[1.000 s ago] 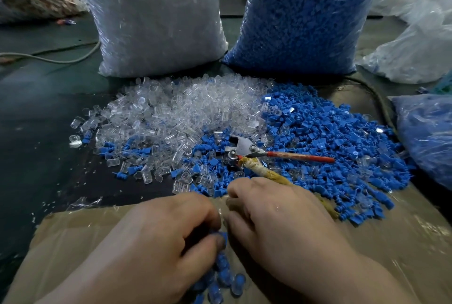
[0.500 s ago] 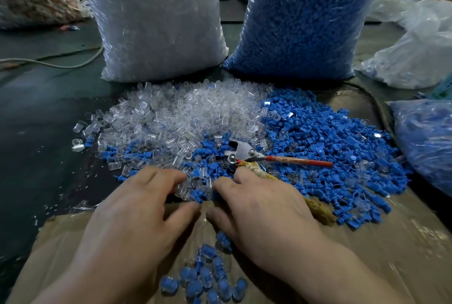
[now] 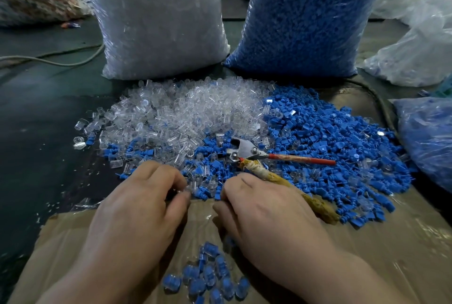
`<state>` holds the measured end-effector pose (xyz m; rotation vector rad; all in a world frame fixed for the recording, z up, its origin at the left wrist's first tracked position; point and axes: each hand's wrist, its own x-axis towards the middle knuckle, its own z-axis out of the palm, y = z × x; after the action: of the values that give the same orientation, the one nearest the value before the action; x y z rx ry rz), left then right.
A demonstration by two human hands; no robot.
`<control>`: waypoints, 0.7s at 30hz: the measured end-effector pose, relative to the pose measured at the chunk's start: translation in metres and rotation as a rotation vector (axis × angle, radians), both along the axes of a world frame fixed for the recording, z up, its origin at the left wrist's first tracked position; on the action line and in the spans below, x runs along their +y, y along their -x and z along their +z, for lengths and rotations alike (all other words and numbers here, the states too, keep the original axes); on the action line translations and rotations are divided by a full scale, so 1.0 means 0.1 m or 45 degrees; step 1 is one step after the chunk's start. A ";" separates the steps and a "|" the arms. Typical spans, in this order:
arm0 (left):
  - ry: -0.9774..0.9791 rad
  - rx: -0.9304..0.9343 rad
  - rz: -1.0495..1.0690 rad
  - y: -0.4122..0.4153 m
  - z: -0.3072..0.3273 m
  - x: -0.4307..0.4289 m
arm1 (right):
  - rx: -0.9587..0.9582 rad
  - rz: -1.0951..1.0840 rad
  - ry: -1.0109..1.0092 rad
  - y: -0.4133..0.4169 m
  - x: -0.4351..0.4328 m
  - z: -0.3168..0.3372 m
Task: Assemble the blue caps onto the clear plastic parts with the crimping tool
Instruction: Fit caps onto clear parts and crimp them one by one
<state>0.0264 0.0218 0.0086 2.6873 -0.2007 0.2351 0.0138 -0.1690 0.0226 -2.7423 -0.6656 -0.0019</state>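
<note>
A heap of clear plastic parts merges on its right into a heap of blue caps. On the seam between them lies the crimping tool, untouched, with one red handle and one cloth-wrapped handle. My left hand is at the heap's near edge, thumb and forefinger pinching a clear plastic part. My right hand is beside it, its curled forefinger and thumb closing on a blue cap. Several assembled pieces lie on the cardboard sheet between my wrists.
A big bag of clear parts and a big bag of blue caps stand upright behind the heaps. More plastic bags sit at the right, and a cable runs along the dark tabletop at the left.
Both hands left the assembled pieces near me and moved forward to the heap's near edge. Their fingers have now curled onto loose parts there.
</note>
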 end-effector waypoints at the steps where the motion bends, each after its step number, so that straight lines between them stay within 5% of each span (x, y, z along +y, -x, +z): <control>1: 0.031 -0.008 0.010 0.00 0.00 0.00 | 0.021 0.038 -0.019 0.03 0.01 0.01; 9: 0.455 -0.161 0.144 0.03 -0.07 -0.01 | 0.078 0.163 -0.176 0.10 -0.04 0.09; 14: 0.854 0.115 -0.060 0.01 -0.10 0.01 | 0.284 -0.204 -0.630 0.06 -0.13 0.11; 21: 1.249 0.369 -0.063 0.02 -0.10 -0.01 | 0.903 -0.286 -1.621 0.02 -0.09 0.09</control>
<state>0.0241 0.0209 -0.0014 1.7088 -0.0364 -0.0718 0.0119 -0.1776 0.0314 -1.4028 -0.0486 0.3458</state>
